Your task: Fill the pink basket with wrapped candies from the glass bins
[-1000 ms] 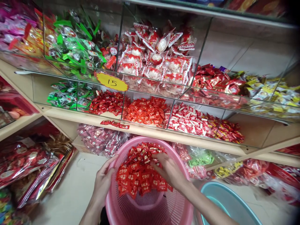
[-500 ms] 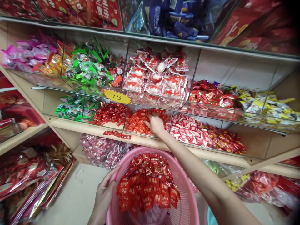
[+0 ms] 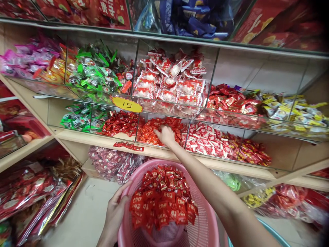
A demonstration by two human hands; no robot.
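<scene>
At the centre of the frame, the right hand (image 3: 167, 137) reaches into a bin of bright red packets (image 3: 148, 133) on the lower shelf (image 3: 84, 139). Its fingers (image 3: 157, 133) are bent down at the pile and touch it; packets lie to their left, behind them and to their right. The fingertips are partly lost among the wrappers, so I cannot tell whether they have closed around any packet.

At the lower centre stands a pink basket (image 3: 203, 216), its mouth facing the camera. The left hand (image 3: 114, 211), left of it in the lower part of the frame, grips the rim, thumb and fingers close together on the edge. Inside the basket lies a heap of red packets (image 3: 163, 204), darker glossy ones toward the top and brighter printed ones lower down. This heap is to the right of the left hand's fingers and apart from them, and below the right forearm.

Left of the bin, beyond a clear divider, sit dark red packets (image 3: 120, 123); to its right are red-and-white packets (image 3: 205, 139). A short row of red packets (image 3: 128, 146) lies on the shelf's front edge, and a yellow tag marked 15 (image 3: 126, 104) hangs just above.
</scene>
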